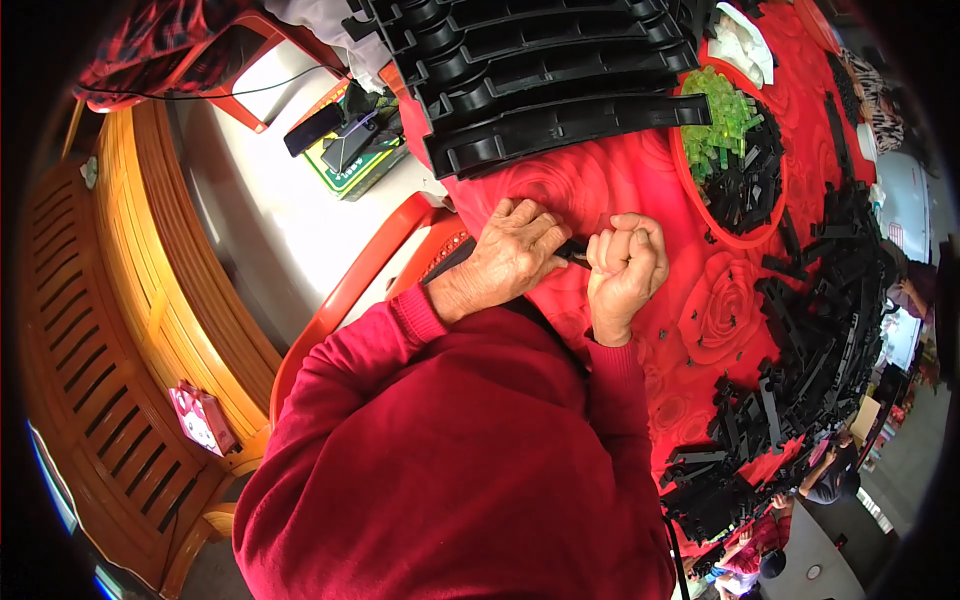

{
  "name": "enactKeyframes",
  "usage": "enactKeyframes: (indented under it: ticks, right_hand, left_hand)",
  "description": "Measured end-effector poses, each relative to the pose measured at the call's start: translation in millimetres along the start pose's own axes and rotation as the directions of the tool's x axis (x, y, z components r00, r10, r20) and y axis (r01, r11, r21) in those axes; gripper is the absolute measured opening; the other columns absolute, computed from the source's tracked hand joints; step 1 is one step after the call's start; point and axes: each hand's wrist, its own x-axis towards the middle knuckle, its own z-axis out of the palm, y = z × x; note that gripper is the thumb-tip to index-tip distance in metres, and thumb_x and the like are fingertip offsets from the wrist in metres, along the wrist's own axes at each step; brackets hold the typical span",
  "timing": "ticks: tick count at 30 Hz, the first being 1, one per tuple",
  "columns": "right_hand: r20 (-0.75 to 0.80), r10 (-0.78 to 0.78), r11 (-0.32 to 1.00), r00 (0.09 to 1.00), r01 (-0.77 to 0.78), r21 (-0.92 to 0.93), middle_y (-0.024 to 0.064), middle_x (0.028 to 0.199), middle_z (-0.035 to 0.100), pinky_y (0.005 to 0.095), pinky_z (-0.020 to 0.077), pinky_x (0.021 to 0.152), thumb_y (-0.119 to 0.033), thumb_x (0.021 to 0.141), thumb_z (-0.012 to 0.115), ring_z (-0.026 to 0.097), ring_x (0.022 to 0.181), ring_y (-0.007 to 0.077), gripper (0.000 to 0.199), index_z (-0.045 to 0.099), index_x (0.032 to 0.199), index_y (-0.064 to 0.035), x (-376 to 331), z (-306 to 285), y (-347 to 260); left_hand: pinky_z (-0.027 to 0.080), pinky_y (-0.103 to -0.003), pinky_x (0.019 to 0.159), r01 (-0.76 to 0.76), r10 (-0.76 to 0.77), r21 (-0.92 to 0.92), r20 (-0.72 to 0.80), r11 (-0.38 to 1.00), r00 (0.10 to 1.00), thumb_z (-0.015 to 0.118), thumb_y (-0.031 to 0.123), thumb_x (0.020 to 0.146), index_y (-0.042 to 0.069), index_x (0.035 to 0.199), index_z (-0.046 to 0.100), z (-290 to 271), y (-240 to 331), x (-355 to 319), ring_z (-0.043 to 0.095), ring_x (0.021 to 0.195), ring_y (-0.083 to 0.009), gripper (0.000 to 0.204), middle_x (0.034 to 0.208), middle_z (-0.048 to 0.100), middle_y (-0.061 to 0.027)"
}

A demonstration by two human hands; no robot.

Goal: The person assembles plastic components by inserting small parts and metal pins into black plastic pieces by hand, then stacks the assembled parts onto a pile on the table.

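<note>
Over the red cloth (720,310), the left hand (514,250) pinches a small black piece (574,252), and the right hand (626,272), curled tight, seems to grip its other end. If either hand slips, the piece might drop; pulling too hard might snap it.

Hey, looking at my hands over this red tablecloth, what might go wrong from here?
The small dark piece between your left hand and right hand might slip and get lost among the loose black parts. A rightward knock could tip the red basin, spilling its green pieces.
</note>
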Motion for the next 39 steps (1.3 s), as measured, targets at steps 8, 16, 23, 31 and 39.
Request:
enactKeyframes:
  ticks: [8, 16, 23, 31, 39]
  right_hand:
    - [0.031, 0.02, 0.991, 0.999, -0.015, -0.135, -0.0042, 0.049, 0.028, 0.0229, 0.0206, 0.038, -0.005, 0.088, 0.037, 0.02, 0.039, 0.0044, 0.019, 0.052, 0.081, 0.0042, -1, 4, 5]
    - [0.049, 0.029, 0.991, 0.998, -0.022, -0.134, -0.0042, 0.049, 0.028, 0.0229, 0.0219, 0.038, -0.005, 0.088, 0.036, 0.021, 0.04, 0.0045, 0.019, 0.052, 0.081, 0.0038, 1, 4, 2]
    - [0.013, -0.344, 0.938, 0.939, 0.344, -0.046, -0.0026, 0.049, 0.031, 0.0221, 0.0249, 0.042, -0.025, 0.094, 0.034, 0.028, 0.042, 0.0063, 0.035, 0.052, 0.093, 0.0057, 4, -27, -64]
    - [-0.285, -0.434, 0.489, 0.855, -0.042, -0.871, 0.0008, 0.057, 0.042, 0.0233, 0.0287, 0.044, -0.015, 0.089, 0.042, 0.034, 0.044, 0.0073, 0.025, 0.056, 0.086, 0.005, -12, -140, -72]
    - [-0.461, -0.329, 0.906, 0.824, 0.137, -0.402, 0.0, 0.052, 0.037, 0.0218, 0.0267, 0.039, -0.011, 0.088, 0.042, 0.031, 0.04, 0.0082, 0.019, 0.053, 0.089, 0.0045, -28, -122, -88]
  left_hand:
    - [0.041, -0.037, 0.075, -0.001, 0.001, 0.008, -0.019, 1.0, 1.0, 0.075, 0.021, 0.063, 0.005, 0.099, 0.059, 1, -1, -2, 0.053, 0.086, -0.0237, 0.042, 0.092, 0.058, -0.0056]
    - [0.041, -0.037, 0.075, 0.001, -0.001, -0.008, -0.022, 1.0, 1.0, 0.074, 0.021, 0.064, 0.004, 0.098, 0.058, 2, 1, 0, 0.053, 0.086, -0.0244, 0.041, 0.09, 0.057, -0.0063]
    - [0.041, -0.037, 0.075, -0.033, 0.033, 0.013, 0.026, 0.999, 0.999, 0.073, 0.021, 0.067, 0.005, 0.098, 0.058, 0, -2, 0, 0.053, 0.087, -0.0245, 0.038, 0.091, 0.057, -0.0064]
    - [0.041, -0.037, 0.077, -0.031, 0.031, 0.035, 0.016, 0.999, 0.999, 0.072, 0.023, 0.068, 0.004, 0.102, 0.059, -1, 0, 0, 0.054, 0.09, -0.0246, 0.041, 0.094, 0.058, -0.0064]
    - [0.039, -0.035, 0.077, -0.042, 0.043, 0.066, -0.016, 0.997, 0.999, 0.073, 0.023, 0.064, 0.006, 0.098, 0.059, 2, 0, -1, 0.052, 0.088, -0.0229, 0.04, 0.09, 0.057, -0.0049]
